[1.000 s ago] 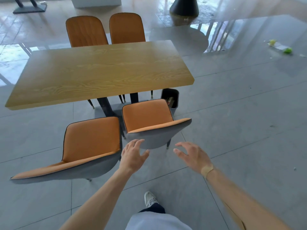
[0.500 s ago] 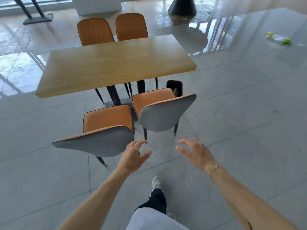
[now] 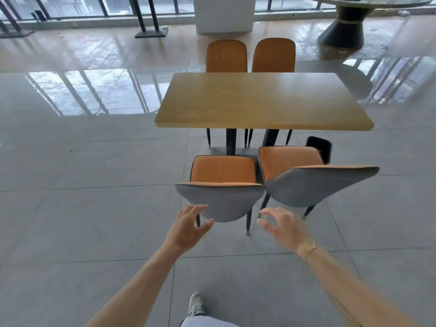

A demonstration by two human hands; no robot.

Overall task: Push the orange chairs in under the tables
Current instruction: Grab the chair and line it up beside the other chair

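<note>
A wooden table (image 3: 264, 102) stands ahead. On its near side two orange chairs with grey backs sit pulled out from it: a left chair (image 3: 223, 171) and a right chair (image 3: 290, 161), the right one turned at an angle. Two more orange chairs (image 3: 226, 56) (image 3: 273, 55) are tucked in at the far side. My left hand (image 3: 188, 227) hovers with spread fingers by the lower left of the left chair's grey back. My right hand (image 3: 283, 226) floats open between the two chairs' legs, holding nothing.
A small black bin (image 3: 322, 149) stands on the floor beside the right chair. A round dark table pedestal (image 3: 344, 27) is at the far right, a white pillar (image 3: 224, 15) behind the table, and black frame legs (image 3: 151, 24) at the far left. My shoe (image 3: 197, 304) is below.
I have stepped to the left, so I now face the backs of both near chairs squarely. Both hands stay raised and empty, now closer to the left chair's back.
</note>
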